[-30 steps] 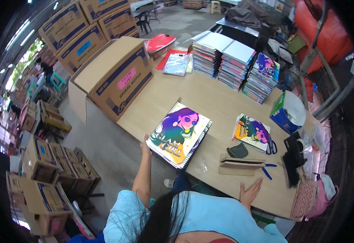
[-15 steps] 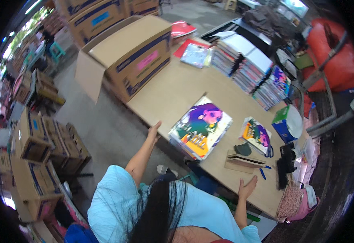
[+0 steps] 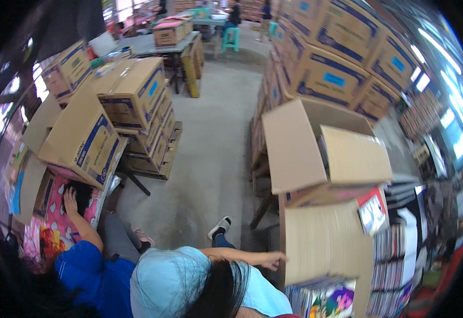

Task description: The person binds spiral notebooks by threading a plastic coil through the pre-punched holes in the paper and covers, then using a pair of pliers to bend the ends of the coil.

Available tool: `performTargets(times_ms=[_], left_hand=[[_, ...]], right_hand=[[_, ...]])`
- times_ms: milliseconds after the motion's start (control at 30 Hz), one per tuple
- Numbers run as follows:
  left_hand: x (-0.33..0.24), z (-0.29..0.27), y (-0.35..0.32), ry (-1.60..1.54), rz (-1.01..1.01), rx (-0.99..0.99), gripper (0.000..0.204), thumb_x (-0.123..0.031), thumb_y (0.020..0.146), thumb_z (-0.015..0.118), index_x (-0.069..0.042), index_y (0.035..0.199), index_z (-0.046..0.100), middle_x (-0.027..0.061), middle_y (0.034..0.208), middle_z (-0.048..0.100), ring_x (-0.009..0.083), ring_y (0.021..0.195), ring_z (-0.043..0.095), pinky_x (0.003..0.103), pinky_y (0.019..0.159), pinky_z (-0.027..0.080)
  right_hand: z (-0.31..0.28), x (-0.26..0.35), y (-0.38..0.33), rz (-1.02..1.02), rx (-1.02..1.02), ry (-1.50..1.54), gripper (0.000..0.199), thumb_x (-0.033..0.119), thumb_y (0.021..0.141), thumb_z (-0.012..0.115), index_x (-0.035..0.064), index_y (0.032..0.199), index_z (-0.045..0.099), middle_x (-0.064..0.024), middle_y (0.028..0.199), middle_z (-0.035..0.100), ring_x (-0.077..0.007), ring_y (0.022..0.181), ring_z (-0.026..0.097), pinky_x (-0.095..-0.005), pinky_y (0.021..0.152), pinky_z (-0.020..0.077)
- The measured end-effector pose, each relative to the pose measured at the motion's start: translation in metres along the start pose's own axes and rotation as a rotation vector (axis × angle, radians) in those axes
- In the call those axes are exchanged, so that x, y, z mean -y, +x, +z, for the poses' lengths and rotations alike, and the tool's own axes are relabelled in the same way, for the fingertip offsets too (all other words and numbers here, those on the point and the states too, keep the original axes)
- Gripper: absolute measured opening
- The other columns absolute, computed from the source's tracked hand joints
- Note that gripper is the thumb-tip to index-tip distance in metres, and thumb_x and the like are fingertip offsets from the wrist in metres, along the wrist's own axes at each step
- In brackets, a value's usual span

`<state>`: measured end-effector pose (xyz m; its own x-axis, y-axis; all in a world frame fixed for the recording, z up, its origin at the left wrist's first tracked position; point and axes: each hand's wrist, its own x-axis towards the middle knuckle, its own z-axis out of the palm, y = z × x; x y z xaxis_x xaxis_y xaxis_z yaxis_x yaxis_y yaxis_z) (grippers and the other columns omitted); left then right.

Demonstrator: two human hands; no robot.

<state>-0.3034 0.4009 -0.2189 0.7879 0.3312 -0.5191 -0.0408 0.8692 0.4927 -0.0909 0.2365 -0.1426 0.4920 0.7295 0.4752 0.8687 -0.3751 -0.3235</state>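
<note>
Your left hand [image 3: 275,259] is beside the tabletop [image 3: 316,241], fingers loosely bent, seemingly holding nothing; your right hand is not visible. The notebook stack [image 3: 333,302] lies on the tabletop, perhaps for easy reach.

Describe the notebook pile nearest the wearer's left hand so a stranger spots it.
Find the pale tan table at lower right, bearing an open brown cardboard carton. On the near end, near the wearer's bare left hand, sits the colourful notebook pile. It stands left of the neighbouring multicoloured stacks, a purple cover picture facing up.
</note>
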Motion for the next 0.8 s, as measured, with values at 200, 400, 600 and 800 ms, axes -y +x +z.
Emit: performTargets(times_ms=[200,400,600,800], left_hand=[[-0.146,-0.126,-0.135,1.074,-0.08,0.303,0.087,-0.047,0.08,0.072,-0.002,0.145,0.037,0.0191,0.141,0.049,0.0305,0.126,0.05,0.044,0.104,0.04],[-0.311,-0.334,-0.393,1.34,0.123,-1.122,0.066,-0.038,0.079,0.073,-0.011,0.136,0.052,0.0192,0.133,0.055,0.0336,0.123,0.053,0.044,0.102,0.043],[-0.428,-0.309,-0.637,0.172,1.043,-1.341,0.051,-0.028,0.087,0.072,-0.012,0.132,0.054,0.0016,0.115,0.062,0.0129,0.1,0.061,0.028,0.079,0.05],[-0.612,-0.231,-0.753,0.805,1.979,-1.193,0.071,-0.046,0.09,0.061,-0.001,0.14,0.04,0.0134,0.142,0.044,0.0288,0.124,0.048,0.044,0.105,0.039]], right_hand=[[0.137,0.182,0.112,-0.253,0.462,0.267,0.059,0.037,0.084,0.072,-0.005,0.123,0.057,-0.0209,0.122,0.055,-0.034,0.112,0.049,-0.0414,0.097,0.0375],[0.251,0.372,0.169,-0.368,0.926,0.438,0.055,0.036,0.084,0.072,-0.004,0.12,0.059,-0.019,0.116,0.057,-0.0315,0.105,0.052,-0.0406,0.091,0.0403],[0.363,0.49,0.19,-0.314,1.33,0.412,0.052,0.036,0.085,0.072,-0.003,0.118,0.061,-0.0171,0.11,0.06,-0.0291,0.097,0.054,-0.0399,0.085,0.0431],[0.451,0.523,0.182,-0.031,1.531,0.178,0.049,0.035,0.085,0.072,-0.002,0.115,0.063,-0.0152,0.103,0.063,-0.0266,0.09,0.057,-0.0392,0.079,0.0459]])
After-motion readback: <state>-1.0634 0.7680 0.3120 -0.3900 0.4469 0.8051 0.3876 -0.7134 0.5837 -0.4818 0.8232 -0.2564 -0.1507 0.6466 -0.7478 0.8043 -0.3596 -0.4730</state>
